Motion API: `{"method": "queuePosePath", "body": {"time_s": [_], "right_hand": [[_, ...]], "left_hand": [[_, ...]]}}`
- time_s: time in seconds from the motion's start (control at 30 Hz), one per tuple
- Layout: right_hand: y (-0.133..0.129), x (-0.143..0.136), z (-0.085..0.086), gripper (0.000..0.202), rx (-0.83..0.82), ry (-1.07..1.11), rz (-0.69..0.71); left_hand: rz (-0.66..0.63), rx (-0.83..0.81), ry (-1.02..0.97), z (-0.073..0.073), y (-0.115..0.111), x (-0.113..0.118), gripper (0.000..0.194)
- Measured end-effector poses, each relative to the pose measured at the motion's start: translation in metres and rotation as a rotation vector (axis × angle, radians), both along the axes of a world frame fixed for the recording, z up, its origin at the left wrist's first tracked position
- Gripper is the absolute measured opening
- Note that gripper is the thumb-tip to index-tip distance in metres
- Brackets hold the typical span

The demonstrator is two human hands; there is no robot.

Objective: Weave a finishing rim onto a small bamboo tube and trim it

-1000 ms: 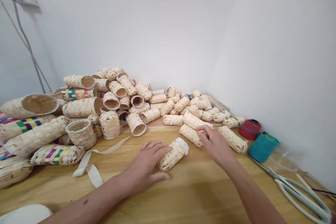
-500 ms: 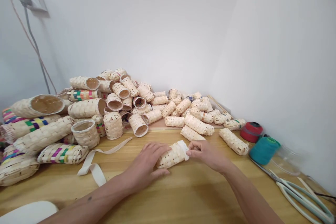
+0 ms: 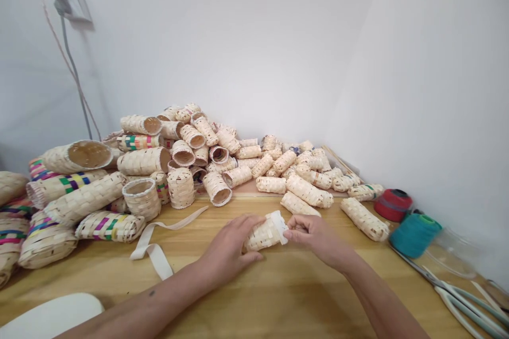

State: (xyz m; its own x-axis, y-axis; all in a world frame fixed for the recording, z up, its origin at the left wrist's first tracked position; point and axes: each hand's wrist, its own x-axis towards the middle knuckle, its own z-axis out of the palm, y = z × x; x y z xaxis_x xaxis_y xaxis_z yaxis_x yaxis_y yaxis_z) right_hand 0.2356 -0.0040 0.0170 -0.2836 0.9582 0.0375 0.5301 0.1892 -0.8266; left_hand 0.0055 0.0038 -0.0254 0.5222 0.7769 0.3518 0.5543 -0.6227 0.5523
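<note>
A left hand (image 3: pixel 230 251) cupped a small woven basket (image 3: pixel 264 234) on the table (image 3: pixel 278 296) while the right hand (image 3: pixel 314 234) pinched its white-trimmed rim; it looked light and crushable.

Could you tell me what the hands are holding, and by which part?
A small woven basket: left hand around its body, right hand pinching its white-edged rim.

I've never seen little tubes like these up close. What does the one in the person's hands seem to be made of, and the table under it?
The small woven tube looks plaited from flat, pale, matt strips, perhaps bamboo or palm leaf; the criss-cross weave with small gaps shows it. Its white rim band looks like cloth tape. The table seems to be light wood with a smooth, faintly glossy finish and visible grain, though it could be laminate.
</note>
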Motion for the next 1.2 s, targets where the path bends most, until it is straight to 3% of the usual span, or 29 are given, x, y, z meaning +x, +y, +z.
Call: {"method": "queuePosePath", "body": {"time_s": [0.47,0.6,0.67,0.8,0.9,1.0,1.2], "right_hand": [[-0.001,-0.006,-0.002,0.028,-0.049,0.113,0.037],[0.0,-0.009,-0.006,0.033,-0.164,0.325,-0.082],[0.001,-0.012,-0.009,0.036,-0.268,0.48,-0.12],[-0.002,-0.024,-0.015,0.04,-0.352,0.625,-0.073],[-0.008,-0.033,-0.014,0.043,-0.397,0.662,-0.007],[-0.013,-0.033,-0.006,0.039,-0.37,0.627,0.057],[-0.011,-0.004,0.018,0.04,0.019,0.402,-0.134]], "left_hand": [[0.002,0.192,0.049,0.004,0.005,-0.004,0.053],[0.088,0.44,0.156,0.007,0.0,-0.001,0.053],[0.058,0.552,0.173,0.007,-0.005,0.003,0.054],[0.003,0.602,0.234,0.007,-0.01,0.008,0.058],[0.03,0.587,0.253,0.01,-0.008,0.006,0.046],[0.013,0.508,0.13,0.014,-0.005,0.002,0.043],[-0.103,-0.158,-0.34,0.013,-0.002,-0.006,0.058]]}}
